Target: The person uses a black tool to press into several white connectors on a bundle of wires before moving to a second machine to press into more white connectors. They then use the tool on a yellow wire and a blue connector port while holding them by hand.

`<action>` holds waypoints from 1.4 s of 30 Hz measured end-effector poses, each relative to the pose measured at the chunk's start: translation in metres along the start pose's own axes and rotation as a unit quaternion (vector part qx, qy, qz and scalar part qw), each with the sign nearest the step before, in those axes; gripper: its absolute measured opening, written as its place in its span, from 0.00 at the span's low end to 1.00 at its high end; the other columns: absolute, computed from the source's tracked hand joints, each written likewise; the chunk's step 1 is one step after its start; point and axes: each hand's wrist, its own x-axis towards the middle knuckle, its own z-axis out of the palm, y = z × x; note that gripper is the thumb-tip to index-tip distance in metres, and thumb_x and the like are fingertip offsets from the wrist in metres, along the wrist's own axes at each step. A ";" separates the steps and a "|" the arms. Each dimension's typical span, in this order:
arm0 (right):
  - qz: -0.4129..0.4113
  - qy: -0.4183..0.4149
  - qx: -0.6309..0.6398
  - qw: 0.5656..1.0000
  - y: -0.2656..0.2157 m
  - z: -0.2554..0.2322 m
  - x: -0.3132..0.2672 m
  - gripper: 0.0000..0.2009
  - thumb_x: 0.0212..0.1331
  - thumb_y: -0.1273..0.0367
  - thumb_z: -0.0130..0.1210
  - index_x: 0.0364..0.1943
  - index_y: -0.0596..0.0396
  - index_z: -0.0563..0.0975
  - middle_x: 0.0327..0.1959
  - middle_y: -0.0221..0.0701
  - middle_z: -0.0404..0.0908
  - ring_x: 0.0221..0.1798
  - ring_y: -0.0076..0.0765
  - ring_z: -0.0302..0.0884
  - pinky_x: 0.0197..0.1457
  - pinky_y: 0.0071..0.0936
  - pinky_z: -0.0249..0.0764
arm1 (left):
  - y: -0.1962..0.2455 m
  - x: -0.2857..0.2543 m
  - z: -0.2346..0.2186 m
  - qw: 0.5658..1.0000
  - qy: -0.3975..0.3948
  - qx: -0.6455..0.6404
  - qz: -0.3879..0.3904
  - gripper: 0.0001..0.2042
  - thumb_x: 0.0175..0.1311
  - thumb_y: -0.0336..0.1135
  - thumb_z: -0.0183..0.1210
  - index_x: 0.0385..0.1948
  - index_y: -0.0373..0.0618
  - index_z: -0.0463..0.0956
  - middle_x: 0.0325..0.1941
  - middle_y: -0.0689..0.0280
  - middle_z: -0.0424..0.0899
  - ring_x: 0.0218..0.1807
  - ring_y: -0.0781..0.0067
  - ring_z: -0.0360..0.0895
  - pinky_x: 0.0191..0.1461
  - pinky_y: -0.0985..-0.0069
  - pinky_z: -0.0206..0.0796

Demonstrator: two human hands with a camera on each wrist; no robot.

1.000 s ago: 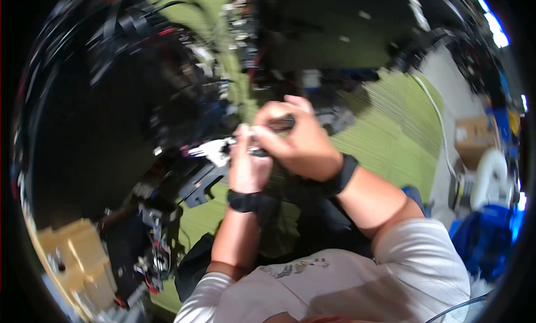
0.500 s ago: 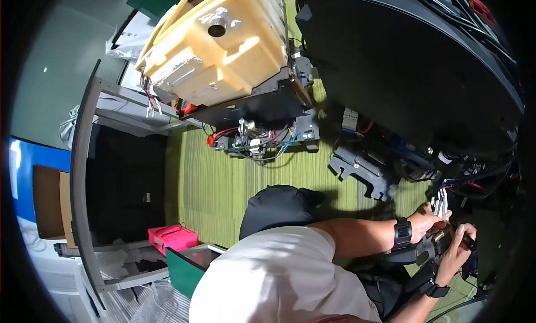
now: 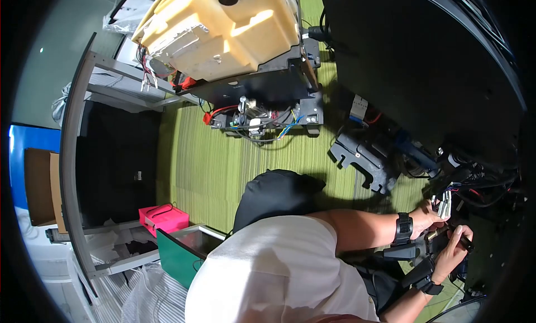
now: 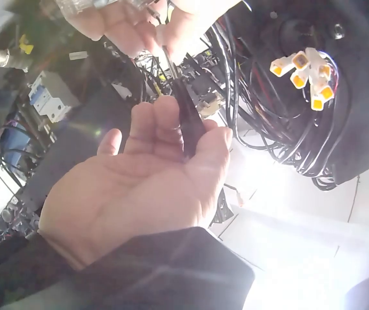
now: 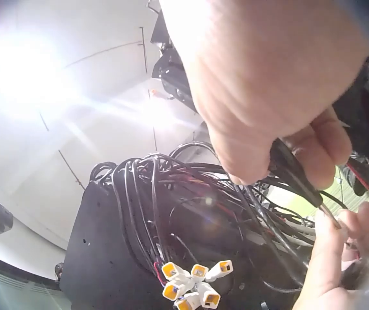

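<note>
Both hands meet at the lower right of the head view: the left hand (image 3: 427, 217) pinches a cluster of white connectors (image 3: 444, 203), and the right hand (image 3: 452, 253), just below it, is curled round a thin dark tool (image 3: 455, 236) whose long axis runs diagonally across the gap toward the left fingers. Wiring from the big black housing (image 3: 424, 72) hangs just above. At upper left of that frame a yellowed foam block (image 3: 223, 32) sits on a black chassis; a green bin (image 3: 184, 253) stands open lower left, its contents not readable.

From the left wrist, the right hand (image 4: 139, 174) shows palm-on, fingers closed about the dark tool (image 4: 186, 123), tip pointing up to the left hand's fingers (image 4: 120, 26).

From the right wrist, 5 orange-faced plugs (image 5: 194, 281) dangle low in the frame, unheld, below tangled black cables (image 5: 171, 200).
</note>
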 end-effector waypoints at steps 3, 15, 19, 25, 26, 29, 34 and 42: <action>-0.002 0.016 -0.010 1.000 -0.001 0.000 -0.002 0.09 0.62 0.67 0.44 0.30 0.59 0.65 0.28 0.26 0.64 0.30 0.18 0.60 0.37 0.17 0.62 | -0.006 0.003 -0.002 1.000 -0.001 -0.018 0.006 0.07 0.49 0.30 0.61 0.24 0.49 0.70 0.23 0.75 0.72 0.26 0.85 0.68 0.29 0.84 0.61; 0.003 0.031 -0.008 0.999 -0.001 -0.004 -0.006 0.10 0.62 0.65 0.43 0.32 0.59 0.67 0.30 0.27 0.66 0.32 0.18 0.62 0.38 0.19 0.65 | 0.003 -0.006 0.006 1.000 -0.002 -0.001 -0.023 0.08 0.51 0.31 0.60 0.27 0.50 0.68 0.22 0.75 0.72 0.23 0.84 0.69 0.24 0.84 0.60; -0.002 0.021 -0.020 1.000 0.000 -0.008 -0.006 0.10 0.63 0.66 0.43 0.33 0.60 0.66 0.30 0.27 0.66 0.32 0.18 0.62 0.39 0.19 0.64 | 0.007 -0.011 0.008 0.999 -0.002 0.011 -0.034 0.08 0.51 0.32 0.60 0.27 0.50 0.68 0.22 0.74 0.72 0.22 0.85 0.69 0.23 0.84 0.59; -0.008 0.018 -0.029 0.999 0.000 -0.009 -0.007 0.10 0.63 0.66 0.43 0.33 0.60 0.66 0.30 0.28 0.66 0.32 0.20 0.62 0.40 0.20 0.64 | 0.001 -0.006 0.006 0.999 0.001 0.018 -0.038 0.08 0.52 0.32 0.60 0.27 0.50 0.67 0.22 0.74 0.72 0.22 0.84 0.69 0.22 0.84 0.58; -0.010 0.022 -0.034 0.999 -0.001 -0.008 -0.008 0.10 0.63 0.66 0.43 0.33 0.60 0.66 0.30 0.28 0.66 0.32 0.20 0.62 0.39 0.20 0.64 | 0.001 -0.006 0.006 0.999 0.002 0.024 -0.039 0.08 0.52 0.32 0.59 0.27 0.50 0.67 0.22 0.74 0.72 0.22 0.84 0.69 0.22 0.84 0.57; -0.011 0.025 -0.045 0.999 -0.003 -0.008 -0.009 0.10 0.62 0.66 0.43 0.32 0.61 0.67 0.31 0.28 0.66 0.31 0.21 0.63 0.39 0.20 0.64 | -0.001 -0.007 0.007 0.999 0.011 0.004 -0.037 0.07 0.52 0.32 0.59 0.26 0.50 0.68 0.21 0.74 0.73 0.23 0.84 0.69 0.22 0.84 0.57; 0.003 0.032 -0.029 0.999 -0.003 -0.007 -0.008 0.10 0.62 0.66 0.44 0.32 0.61 0.67 0.30 0.28 0.66 0.31 0.21 0.63 0.39 0.20 0.64 | 0.002 -0.008 0.006 0.999 -0.006 0.007 -0.044 0.06 0.53 0.32 0.59 0.26 0.49 0.69 0.21 0.73 0.73 0.23 0.83 0.70 0.23 0.83 0.58; 0.009 0.026 -0.022 0.999 0.004 -0.010 -0.006 0.10 0.61 0.65 0.46 0.31 0.59 0.67 0.29 0.27 0.66 0.31 0.19 0.63 0.38 0.18 0.64 | -0.010 0.001 0.002 0.998 0.017 -0.003 -0.054 0.11 0.51 0.30 0.60 0.31 0.49 0.66 0.24 0.72 0.73 0.25 0.82 0.71 0.26 0.83 0.61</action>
